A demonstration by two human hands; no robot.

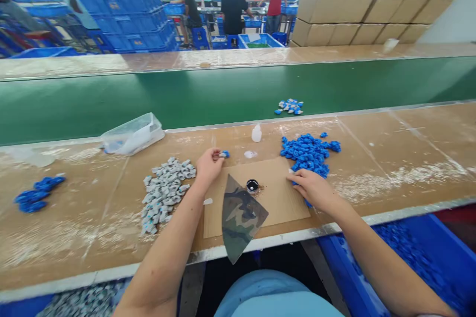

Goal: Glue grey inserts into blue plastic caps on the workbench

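Note:
My left hand (209, 168) pinches a small blue-and-grey plastic piece (224, 154) above the far left corner of a cardboard sheet (282, 203). My right hand (316, 189) is at the near edge of a pile of small blue plastic pieces (307, 151), its fingers reaching out and slightly apart; what the fingertips touch is partly hidden. Left of the cardboard lies a heap of small grey pieces (163, 193). On the cardboard sit a small round pot of dark content (252, 186) and a camouflage-patterned cloth piece (241, 218) that overhangs the table edge.
A white squeeze bottle (256, 132) stands beyond the cardboard. A clear plastic bin (134, 134) lies at left, near several blue parts (39, 193). Blue-and-grey pieces (290, 106) rest on the green belt (223, 89). A blue crate (427, 257) sits below at right. People work behind.

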